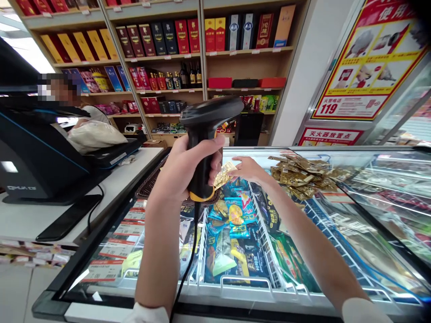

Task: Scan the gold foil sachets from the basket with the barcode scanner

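Closest to me, the black cable of the scanner ran down past my left forearm, over the glass-topped freezer. My left hand was wrapped firmly round the scanner's handle, thumb across the near side and fingers curled in from beyond, holding it upright above the glass. Price labels showed at the freezer's left end, and blue snack packs lay inside a white wire basket below my arms. A little farther out, my right hand pinched a small gold packet by its edge, just beside the scanner's handle; I couldn't tell whether the two touched. A brown wicker basket sat behind my left hand, and a heap of gold packets lay to the right of my right hand. Off to the left, the counter bore a dark register and a whitish plastic bag. Beyond them was another person, with tall shelves of boxed bottles at the back and a red-and-yellow sign on the right.
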Available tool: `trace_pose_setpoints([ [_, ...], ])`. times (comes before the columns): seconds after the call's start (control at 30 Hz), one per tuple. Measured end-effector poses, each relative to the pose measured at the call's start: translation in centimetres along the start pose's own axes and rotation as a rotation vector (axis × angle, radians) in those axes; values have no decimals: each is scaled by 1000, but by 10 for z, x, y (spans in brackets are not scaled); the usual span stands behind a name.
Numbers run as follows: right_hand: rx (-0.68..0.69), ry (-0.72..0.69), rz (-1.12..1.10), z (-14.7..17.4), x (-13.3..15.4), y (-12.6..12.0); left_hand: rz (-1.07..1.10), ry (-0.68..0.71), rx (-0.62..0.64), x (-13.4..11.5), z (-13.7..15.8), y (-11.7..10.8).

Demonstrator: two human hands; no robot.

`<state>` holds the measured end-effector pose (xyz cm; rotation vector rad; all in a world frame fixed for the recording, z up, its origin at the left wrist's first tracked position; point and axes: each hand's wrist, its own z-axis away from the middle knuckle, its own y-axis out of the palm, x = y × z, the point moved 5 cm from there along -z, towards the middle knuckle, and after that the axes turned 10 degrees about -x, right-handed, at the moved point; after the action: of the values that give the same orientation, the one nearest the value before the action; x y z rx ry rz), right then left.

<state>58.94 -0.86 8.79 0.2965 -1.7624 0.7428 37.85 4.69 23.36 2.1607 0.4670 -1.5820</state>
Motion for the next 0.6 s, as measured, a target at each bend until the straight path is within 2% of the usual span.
trace_pose_setpoints([
  [0.07, 72, 76, -33, 0, -3, -4, 4, 18, -30, 0, -1, -1],
  [0.13, 70, 126, -55, 0, -3, -12, 0, 45, -42, 0, -2, 0],
  [0.3, -122, 187, -48, -2, -4, -39, -32, 35, -29, 5, -5, 4],
  [0.4, -197, 99, -85, -5, 1, -50, -30, 10, -34, 11, -10, 5],
  [0.5, -363, -58, -175, -7, 9, -67, -38, 14, 21, 18, -15, 9],
  [0.53, -423, -106, -152, -7, 12, -73, -47, 16, 46, 21, -16, 11],
  [0.6, -525, -177, 37, -7, 15, -85, -67, 15, 68, 27, -18, 13],
])
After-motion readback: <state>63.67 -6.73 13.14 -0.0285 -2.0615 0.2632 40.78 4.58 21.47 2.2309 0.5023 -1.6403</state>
